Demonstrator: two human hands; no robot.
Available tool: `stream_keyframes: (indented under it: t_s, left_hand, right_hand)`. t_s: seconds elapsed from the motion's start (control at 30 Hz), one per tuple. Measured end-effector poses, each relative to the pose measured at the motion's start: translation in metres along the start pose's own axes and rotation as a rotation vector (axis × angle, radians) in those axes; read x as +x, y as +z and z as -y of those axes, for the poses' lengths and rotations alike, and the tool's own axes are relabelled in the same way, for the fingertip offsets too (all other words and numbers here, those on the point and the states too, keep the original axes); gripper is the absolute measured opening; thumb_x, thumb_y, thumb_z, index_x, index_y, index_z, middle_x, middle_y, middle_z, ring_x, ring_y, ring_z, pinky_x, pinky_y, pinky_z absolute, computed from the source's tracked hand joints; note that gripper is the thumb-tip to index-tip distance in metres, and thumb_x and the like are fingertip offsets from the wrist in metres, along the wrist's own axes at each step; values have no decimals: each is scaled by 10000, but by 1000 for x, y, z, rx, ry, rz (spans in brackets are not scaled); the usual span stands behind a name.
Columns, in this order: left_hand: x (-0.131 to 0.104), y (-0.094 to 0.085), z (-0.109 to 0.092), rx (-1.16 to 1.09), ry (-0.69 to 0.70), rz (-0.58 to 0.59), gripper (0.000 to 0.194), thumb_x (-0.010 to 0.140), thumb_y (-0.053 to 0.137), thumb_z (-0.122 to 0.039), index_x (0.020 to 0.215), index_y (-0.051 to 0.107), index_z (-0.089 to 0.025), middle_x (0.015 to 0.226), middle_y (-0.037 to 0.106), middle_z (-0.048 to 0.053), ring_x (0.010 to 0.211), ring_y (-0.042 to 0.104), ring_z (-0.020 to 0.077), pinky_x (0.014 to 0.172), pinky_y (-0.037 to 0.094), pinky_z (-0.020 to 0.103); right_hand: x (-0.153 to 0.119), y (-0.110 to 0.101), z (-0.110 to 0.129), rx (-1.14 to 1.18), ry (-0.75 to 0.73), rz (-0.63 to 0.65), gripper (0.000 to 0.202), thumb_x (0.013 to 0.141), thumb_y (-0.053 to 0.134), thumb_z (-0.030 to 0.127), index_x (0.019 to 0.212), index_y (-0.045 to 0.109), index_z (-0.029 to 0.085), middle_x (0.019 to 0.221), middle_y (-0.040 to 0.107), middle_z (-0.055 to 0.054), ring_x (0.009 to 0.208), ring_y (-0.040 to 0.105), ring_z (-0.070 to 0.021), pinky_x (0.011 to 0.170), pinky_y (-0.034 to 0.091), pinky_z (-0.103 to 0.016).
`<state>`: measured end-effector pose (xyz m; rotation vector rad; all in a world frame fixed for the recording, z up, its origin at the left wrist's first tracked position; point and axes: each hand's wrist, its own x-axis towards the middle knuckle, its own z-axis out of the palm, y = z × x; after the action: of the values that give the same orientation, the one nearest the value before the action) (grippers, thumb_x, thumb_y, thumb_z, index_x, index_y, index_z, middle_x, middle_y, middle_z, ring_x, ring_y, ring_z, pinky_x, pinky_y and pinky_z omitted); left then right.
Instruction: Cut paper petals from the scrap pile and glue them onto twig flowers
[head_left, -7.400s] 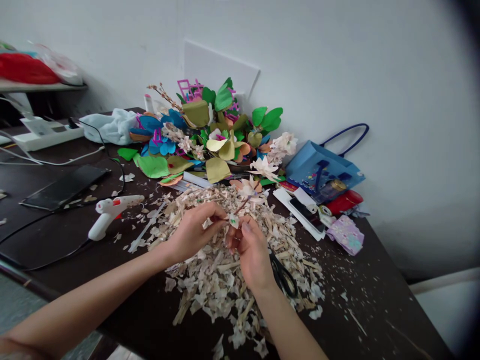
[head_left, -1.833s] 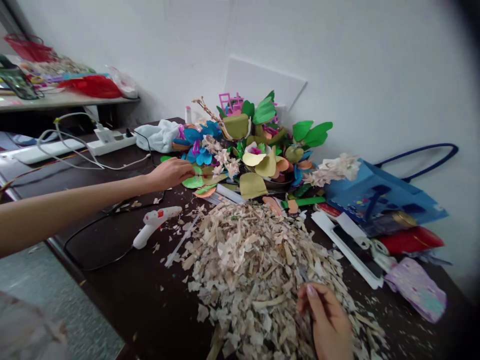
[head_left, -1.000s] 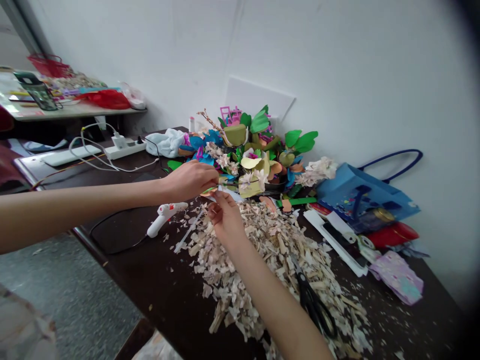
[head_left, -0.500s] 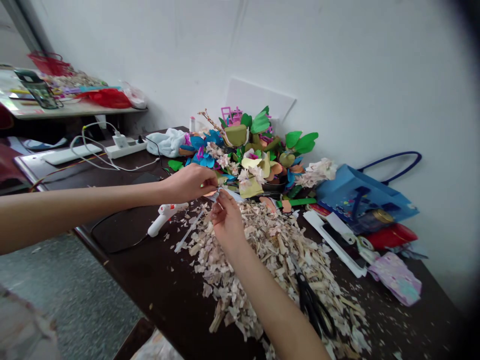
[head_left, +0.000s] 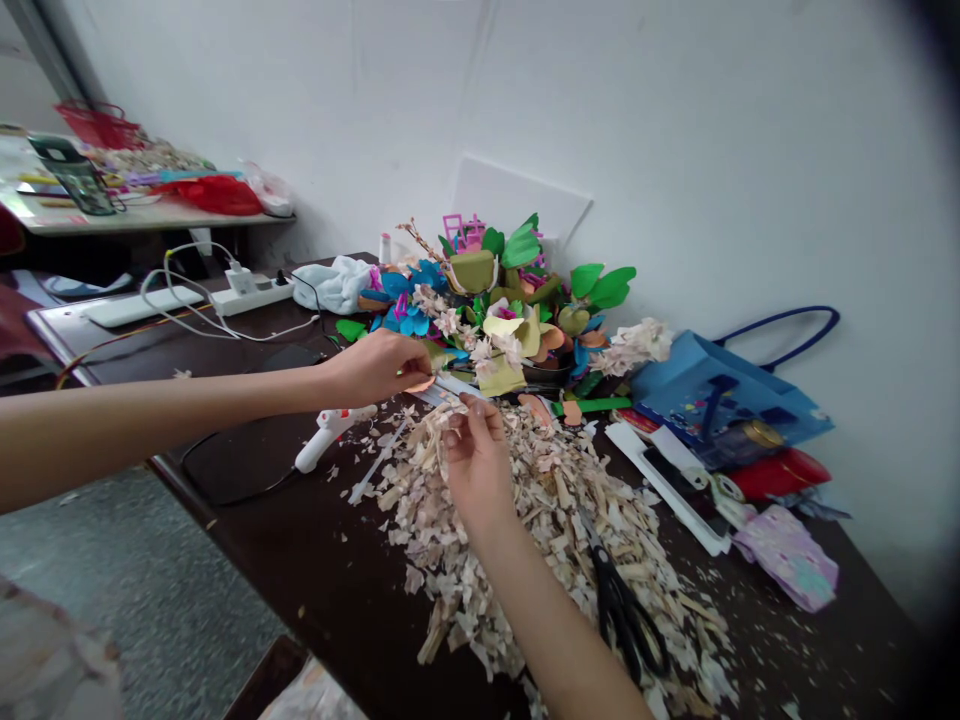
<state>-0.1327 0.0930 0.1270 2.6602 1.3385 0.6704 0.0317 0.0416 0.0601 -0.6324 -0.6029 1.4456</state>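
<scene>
My left hand [head_left: 382, 362] is pinched closed above the near edge of a heap of pale dry shavings [head_left: 555, 510]; whatever its fingertips hold is too small to make out. A short way to the right, my right hand [head_left: 481, 455] hovers over the heap, thumb and fingers drawn together in a pinch. Between its fingertips I cannot make out what is held. A white strip [head_left: 459, 387] lies behind the fingertips. Below my left forearm rests a white glue gun [head_left: 326, 438] with a clear glue stick [head_left: 379, 462] near it. Black-handled scissors [head_left: 628, 610] lie on the shavings beside my right forearm.
Coloured craft flowers [head_left: 517, 320] stand against the wall. At right are a blue bag [head_left: 720, 385], a white tray [head_left: 660, 490] and a purple patterned cloth or pouch [head_left: 789, 555]. Power strips [head_left: 251, 297] with cables lie at left; a second table [head_left: 165, 215] stands beyond.
My right hand has moved a little right and down, away from my left hand, so the fingertips that met are now apart. My left hand has barely moved.
</scene>
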Motion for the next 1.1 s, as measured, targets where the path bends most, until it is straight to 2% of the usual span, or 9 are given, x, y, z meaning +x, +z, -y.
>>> stream_keyframes:
  t_s: [0.17,0.23,0.37,0.53,0.67,0.83,0.9,0.97,1.1]
  left_hand:
    - [-1,3,-1,7,17,-4,144,796,538,-192,757,667,-141,693,673,29,573,564,103,551,395,206]
    - [-2,5,-1,14,34,-11,140,798,537,-190,748,657,-138,686,665,27,562,554,98,541,388,200]
    - [-4,8,0,15,48,-4,136,804,530,-177,761,653,-140,694,660,31,569,557,97,549,385,204]
    - [-4,10,2,63,52,-24,151,810,510,-191,752,643,-147,696,651,37,588,555,109,560,382,222]
    - [-3,11,6,111,58,-33,187,825,474,-202,746,637,-155,699,645,39,610,555,118,569,378,232]
    - [-2,13,15,160,13,6,172,834,479,-188,796,642,-152,754,656,38,657,551,130,587,364,236]
    - [-1,12,21,177,-11,16,159,844,486,-174,816,640,-143,763,656,38,669,540,131,588,345,232]
    - [1,12,31,187,-27,11,149,854,495,-170,834,639,-134,771,654,41,671,522,126,584,323,227]
    - [10,17,60,189,-30,-5,133,853,520,-161,821,640,-116,779,655,35,648,480,107,575,294,211]
  right_hand:
    - [-1,1,1,-40,-124,91,45,771,678,267,779,650,233,1146,603,-3,734,589,-89,546,476,-202]
    - [0,0,-1,-30,-143,110,28,782,669,251,794,657,229,1178,609,-9,832,619,-105,622,502,-211]
    - [5,-3,-5,-12,-130,102,40,778,665,259,794,641,231,1030,693,-11,946,644,-147,768,517,-271]
    - [3,-11,-3,-8,-78,120,75,743,706,260,761,637,235,858,727,9,853,675,-147,783,525,-289]
    - [-7,-24,3,-27,50,211,84,741,727,252,736,649,223,821,737,2,816,685,-139,785,524,-266]
    - [-29,-45,21,-216,170,378,85,805,678,294,774,666,216,807,730,-24,784,685,-168,749,530,-307]
    - [-39,-53,32,-315,215,465,108,834,646,305,784,666,211,821,724,-39,770,677,-179,734,527,-328]
    - [-48,-61,44,-398,205,483,129,853,621,319,794,666,214,800,716,-43,755,668,-186,729,519,-341]
    - [-57,-82,62,-545,132,367,227,900,537,359,776,667,219,817,680,-53,637,618,-164,603,490,-306]
